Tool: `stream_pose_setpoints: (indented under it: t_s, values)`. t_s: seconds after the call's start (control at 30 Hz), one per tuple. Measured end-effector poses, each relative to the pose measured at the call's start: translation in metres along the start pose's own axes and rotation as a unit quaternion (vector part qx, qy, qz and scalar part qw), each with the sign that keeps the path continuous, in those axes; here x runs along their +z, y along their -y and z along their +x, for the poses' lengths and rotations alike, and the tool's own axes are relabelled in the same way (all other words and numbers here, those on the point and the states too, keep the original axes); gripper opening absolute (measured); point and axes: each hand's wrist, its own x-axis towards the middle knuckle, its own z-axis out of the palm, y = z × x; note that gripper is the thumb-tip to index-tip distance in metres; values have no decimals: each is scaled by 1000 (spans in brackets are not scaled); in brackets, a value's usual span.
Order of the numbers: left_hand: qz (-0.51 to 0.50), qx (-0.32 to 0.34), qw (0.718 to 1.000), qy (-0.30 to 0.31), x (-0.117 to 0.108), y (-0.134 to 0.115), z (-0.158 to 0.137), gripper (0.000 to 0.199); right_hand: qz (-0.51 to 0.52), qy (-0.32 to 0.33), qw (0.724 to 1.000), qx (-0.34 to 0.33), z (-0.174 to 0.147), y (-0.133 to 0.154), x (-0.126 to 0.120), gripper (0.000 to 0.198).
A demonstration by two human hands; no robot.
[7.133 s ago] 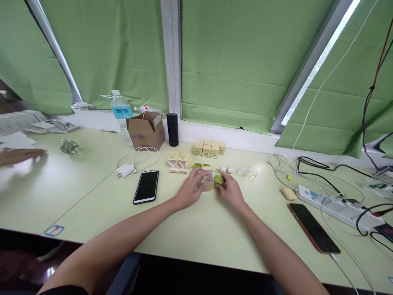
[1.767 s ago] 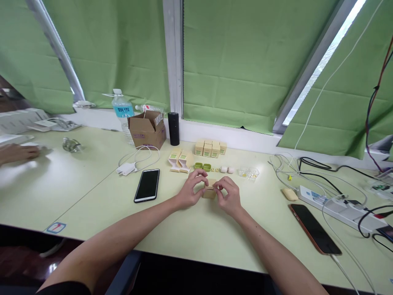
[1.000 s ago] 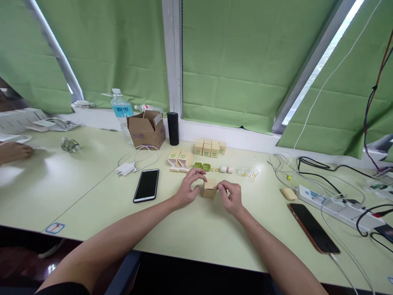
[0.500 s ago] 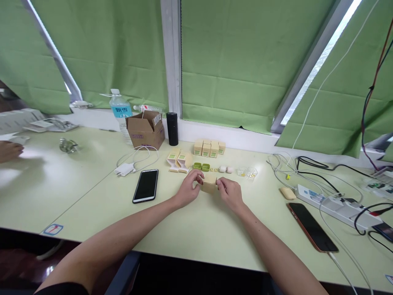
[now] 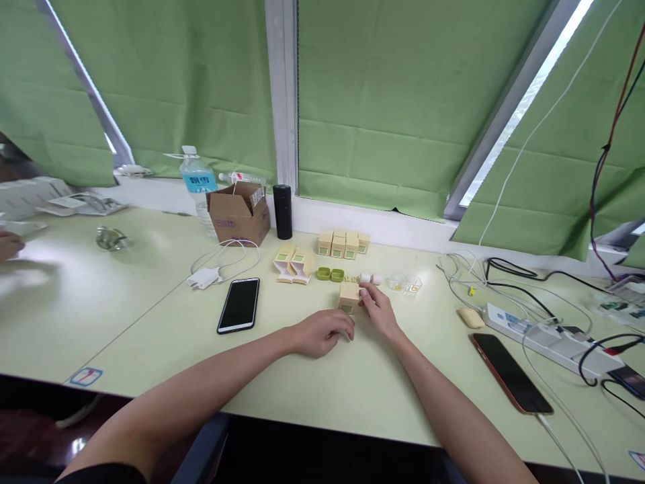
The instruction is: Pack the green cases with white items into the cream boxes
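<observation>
A small tan cardboard box [image 5: 349,294] with a green label stands upright on the table, closed on top. My right hand [image 5: 377,309] has its thumb and fingertips at the right side of this box, holding it by that edge. Just in front of the box is my left hand [image 5: 320,333], palm down, with fingers loosely bent and nothing in them. Behind the box lie two green square cups [image 5: 331,273], tiny yellowish pieces [image 5: 351,277], two pale round items [image 5: 370,277] and clear plastic pieces [image 5: 404,284]. Two opened boxes [image 5: 295,263] sit to the left.
Several closed small boxes [image 5: 343,243] stand in a row at the back. A dark phone [image 5: 239,305], white charger [image 5: 204,277], brown carton [image 5: 239,218] and black cylinder [image 5: 283,212] are left. Another phone [image 5: 511,373] and a power strip [image 5: 549,339] lie right. Another person's hand [image 5: 9,246] shows far left.
My left hand has left the box and moved down in front of it. The box now stands with its label facing me, turned from before. My right hand stays at its right side.
</observation>
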Motion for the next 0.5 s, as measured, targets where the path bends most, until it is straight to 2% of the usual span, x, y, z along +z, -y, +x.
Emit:
stream_pose_setpoints:
  t_s: [0.23,0.37,0.5]
  values:
    - [-4,16,1000,0,0,2,1,41,45,13,999,-9,1,0,1,38]
    - [0,20,1000,5,-2,2,1,40,41,32,998,-26,-1,4,4,50]
    - [-5,27,1000,-4,-1,1,0,40,31,20,999,-16,-3,4,10,56]
